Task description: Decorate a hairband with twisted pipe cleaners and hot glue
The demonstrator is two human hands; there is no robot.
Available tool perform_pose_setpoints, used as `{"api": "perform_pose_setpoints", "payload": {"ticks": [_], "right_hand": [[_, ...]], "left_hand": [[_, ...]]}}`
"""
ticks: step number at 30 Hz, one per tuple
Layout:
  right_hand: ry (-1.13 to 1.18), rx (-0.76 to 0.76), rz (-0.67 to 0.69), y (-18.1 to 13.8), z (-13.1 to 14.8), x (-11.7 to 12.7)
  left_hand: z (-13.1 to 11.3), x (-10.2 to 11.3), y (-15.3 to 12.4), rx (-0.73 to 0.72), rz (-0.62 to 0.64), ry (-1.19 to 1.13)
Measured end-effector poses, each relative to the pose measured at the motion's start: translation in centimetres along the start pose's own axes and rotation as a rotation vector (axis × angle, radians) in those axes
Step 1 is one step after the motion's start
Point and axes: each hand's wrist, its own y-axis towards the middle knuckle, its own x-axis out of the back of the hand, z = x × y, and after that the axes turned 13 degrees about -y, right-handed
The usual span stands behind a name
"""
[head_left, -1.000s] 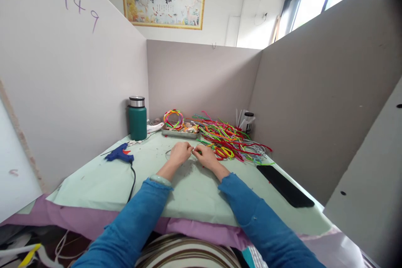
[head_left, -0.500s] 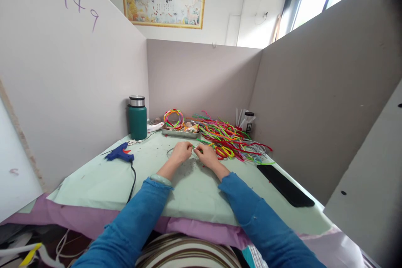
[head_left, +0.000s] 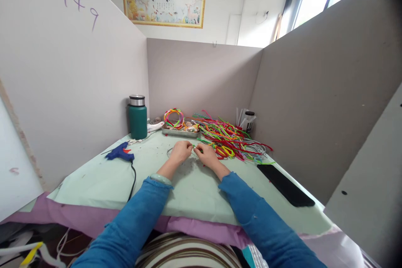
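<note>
My left hand [head_left: 179,152] and my right hand [head_left: 205,154] meet over the pale green mat [head_left: 103,180], fingers pinched together. Between the fingertips runs a thin green pipe cleaner [head_left: 195,147] that both hands grip. A thin grey wire loop [head_left: 169,150] lies just left of my left hand. Right behind my right hand spreads a heap of coloured pipe cleaners [head_left: 229,138] in red, yellow, green and orange.
A blue glue gun [head_left: 119,154] with a black cord lies at the left. A green flask [head_left: 137,117] stands at the back left, beside a metal tray [head_left: 180,132] with coloured rings [head_left: 173,118]. A black phone [head_left: 285,184] lies at the right. Partition walls enclose three sides.
Both hands stay in almost the same spot, the fingers working slightly on the pipe cleaner. The view has shifted down a little.
</note>
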Motion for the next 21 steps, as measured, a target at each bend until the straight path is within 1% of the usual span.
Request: {"api": "perform_pose_setpoints", "payload": {"ticks": [3,9,14,21], "right_hand": [[-0.020,-0.009,0.018,-0.03,-0.12,-0.15],[-0.012,0.053,0.061,-0.05,-0.36,-0.50],[0.005,0.071,0.085,-0.07,-0.39,-0.52],[-0.032,0.046,0.075,-0.09,-0.33,-0.39]], "left_hand": [[-0.03,0.06,-0.01,-0.006,0.011,0.000],[-0.20,0.20,-0.19,0.023,-0.009,0.014],[-0.42,0.33,-0.35,0.042,-0.002,0.027],[-0.28,0.24,-0.38,0.028,0.003,0.032]]}}
